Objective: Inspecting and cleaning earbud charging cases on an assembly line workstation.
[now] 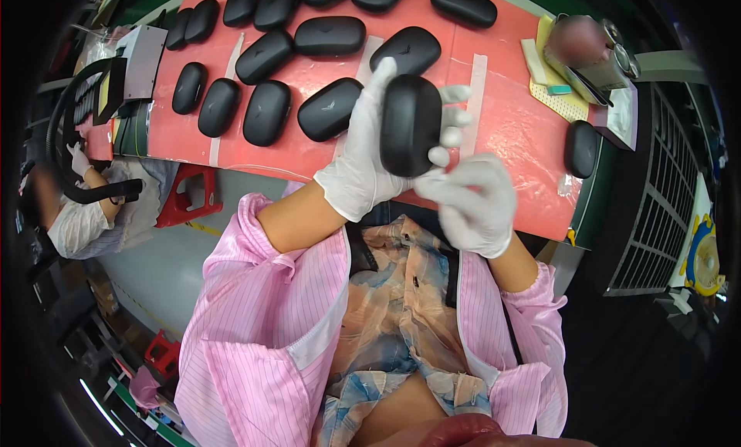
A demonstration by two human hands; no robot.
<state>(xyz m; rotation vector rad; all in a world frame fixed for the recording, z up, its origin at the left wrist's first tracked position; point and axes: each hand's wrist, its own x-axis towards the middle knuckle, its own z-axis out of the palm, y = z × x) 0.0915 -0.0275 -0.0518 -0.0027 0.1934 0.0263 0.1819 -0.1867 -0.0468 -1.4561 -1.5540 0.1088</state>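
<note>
A smooth black oblong case (411,127) with rounded ends lies upright across my left palm. White-gloved, my left hand (369,142) wraps it from beneath, the thumb along its left edge and the fingertips showing past its right edge. Close to the case's lower right end is my right hand (475,200), also gloved in white. Its fingers are curled and pinched together; what they hold, if anything, is hidden. Just left of my left hand rests a similar black case (329,109) with a small emblem, and another case (407,50) lies just beyond my fingers.
Several more black cases (266,112) spread over the pink-covered table (525,131). One case (580,148) sits at the right edge. Yellow pads (559,100) and a metal container (575,42) stand back right. On the left are a black hose (58,131), a red stool (189,196) and another person (108,208).
</note>
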